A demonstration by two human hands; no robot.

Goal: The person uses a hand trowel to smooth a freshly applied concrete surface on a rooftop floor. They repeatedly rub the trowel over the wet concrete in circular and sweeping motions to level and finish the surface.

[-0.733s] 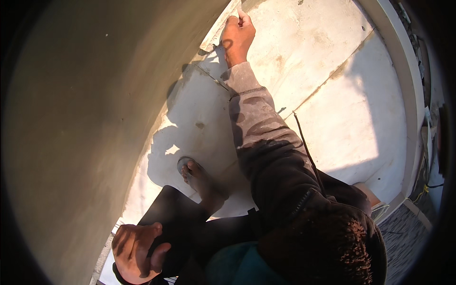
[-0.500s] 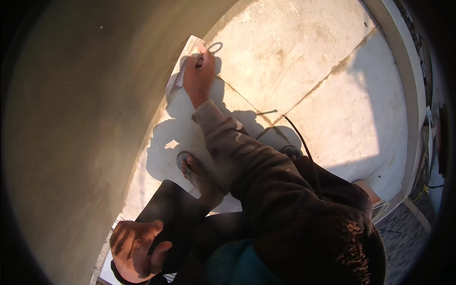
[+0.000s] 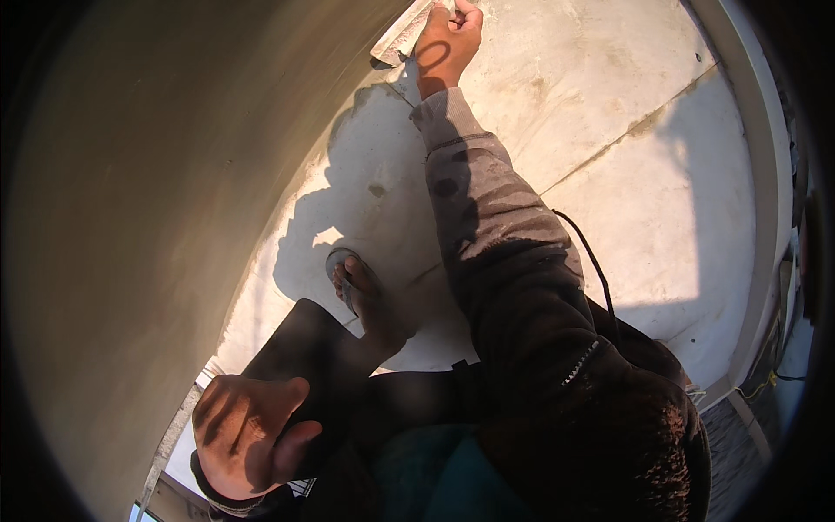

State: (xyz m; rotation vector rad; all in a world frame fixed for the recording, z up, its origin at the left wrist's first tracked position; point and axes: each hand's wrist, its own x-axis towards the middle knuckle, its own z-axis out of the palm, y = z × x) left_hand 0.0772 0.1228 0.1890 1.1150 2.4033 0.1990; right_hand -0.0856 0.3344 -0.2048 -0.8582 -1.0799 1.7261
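Observation:
My right hand (image 3: pixel 445 45) grips a flat, plaster-smeared trowel (image 3: pixel 402 35) at the top, against the foot of the smooth plastered wall (image 3: pixel 148 191). A ring-shaped shadow falls on the back of that hand, and my dark sleeve stretches down from it to the lower right. At the lower left, my left hand (image 3: pixel 252 431) rests by my dark-clad knee (image 3: pixel 300 339), fingers bent and somewhat apart, with no tool visible in it. Between the two, my bare foot in a grey flip-flop (image 3: pixel 352 278) stands on the pale floor (image 3: pixel 591 104).
A low curved ledge (image 3: pixel 748 130) bounds the floor on the right, with a thin yellow string (image 3: pixel 761 383) and clutter outside it. A dark cord (image 3: pixel 596 261) hangs beside my right arm. Shadows lie along the wall's base and across the floor's seams.
My right hand with the trowel came down along the wall toward me, then moved up and away again to the top of the view. My left hand has hardly moved.

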